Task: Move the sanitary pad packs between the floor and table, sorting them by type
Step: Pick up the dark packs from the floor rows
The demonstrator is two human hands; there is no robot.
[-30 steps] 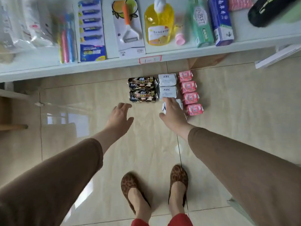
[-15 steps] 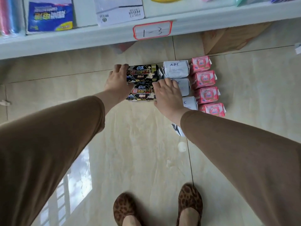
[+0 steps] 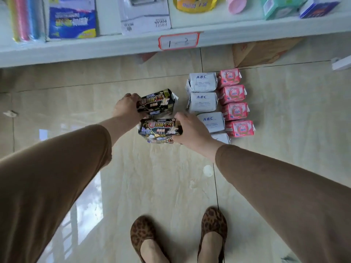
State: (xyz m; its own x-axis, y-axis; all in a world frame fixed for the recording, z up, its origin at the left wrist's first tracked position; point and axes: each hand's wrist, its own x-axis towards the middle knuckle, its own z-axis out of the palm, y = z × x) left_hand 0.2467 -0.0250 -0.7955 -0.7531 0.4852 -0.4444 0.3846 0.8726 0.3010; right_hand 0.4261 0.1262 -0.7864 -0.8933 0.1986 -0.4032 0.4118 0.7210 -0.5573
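Two black packs (image 3: 155,103) (image 3: 160,128) held up; white ABC packs (image 3: 203,81) and pink packs (image 3: 229,77) lie in adjacent columns on the floor (image 3: 171,186).

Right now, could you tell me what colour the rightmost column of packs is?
Pink packs, clearest in the head view.

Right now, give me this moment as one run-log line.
left hand: grips black pack | right hand: grips second black pack | white packs, pink packs: on floor

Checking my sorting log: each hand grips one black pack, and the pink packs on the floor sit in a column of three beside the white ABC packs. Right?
Not quite. The head view shows four pink packs in that column, not three. The rest holds: the left hand and right hand each grip one black pack, beside the white ABC packs.
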